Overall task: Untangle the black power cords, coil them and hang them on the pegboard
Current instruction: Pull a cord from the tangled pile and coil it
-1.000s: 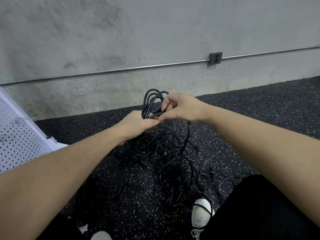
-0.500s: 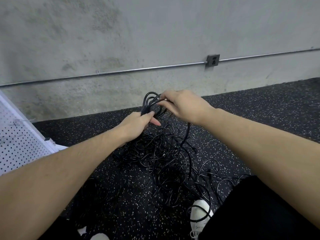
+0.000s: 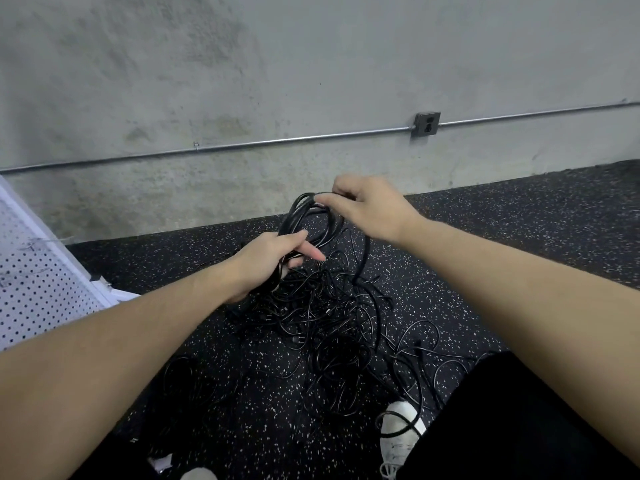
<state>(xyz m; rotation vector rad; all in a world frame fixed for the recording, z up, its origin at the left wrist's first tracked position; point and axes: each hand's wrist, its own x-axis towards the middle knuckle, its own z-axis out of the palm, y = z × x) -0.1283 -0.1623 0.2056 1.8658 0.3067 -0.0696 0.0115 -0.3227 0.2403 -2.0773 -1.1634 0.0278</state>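
A coil of black power cord (image 3: 304,216) stands up between my hands above the floor. My left hand (image 3: 270,261) grips the bottom of the coil, fingers curled round the bundled loops. My right hand (image 3: 367,206) pinches a strand at the coil's top. From there a cord runs down into a tangled pile of black cords (image 3: 332,327) spread on the speckled floor. The white pegboard (image 3: 38,289) leans at the left edge, apart from both hands.
A concrete wall with a metal conduit (image 3: 277,142) and an outlet box (image 3: 426,124) rises behind the pile. My white shoe (image 3: 398,431) and black-clad leg (image 3: 512,420) sit at the lower right, with loose cords looped over the shoe.
My right hand has lifted up and to the right, drawing a strand over the top of the coil. My left hand kept its hold on the coil's base.
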